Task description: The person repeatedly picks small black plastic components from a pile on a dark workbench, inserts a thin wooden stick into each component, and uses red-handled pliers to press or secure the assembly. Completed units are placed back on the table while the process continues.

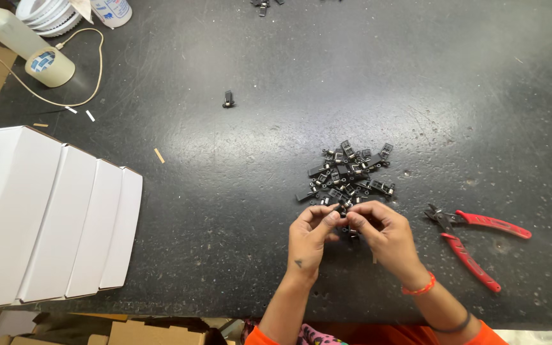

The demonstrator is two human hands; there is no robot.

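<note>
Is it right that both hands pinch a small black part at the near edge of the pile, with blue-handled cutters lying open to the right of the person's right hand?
Not quite: the cutters have red handles, not blue. The head view shows the rest holds: the left hand and right hand pinch a small black part at the near edge of the pile, and the cutters lie open to the right.

Both forearms reach in from the near edge, the left hand (310, 236) and right hand (383, 235) meeting fingertip to fingertip, fingers (328, 217) curled and pinched together.

Dark scuffed worktop (276, 76), evenly lit; cardboard (142, 333), perhaps boxes, below edge.
</note>
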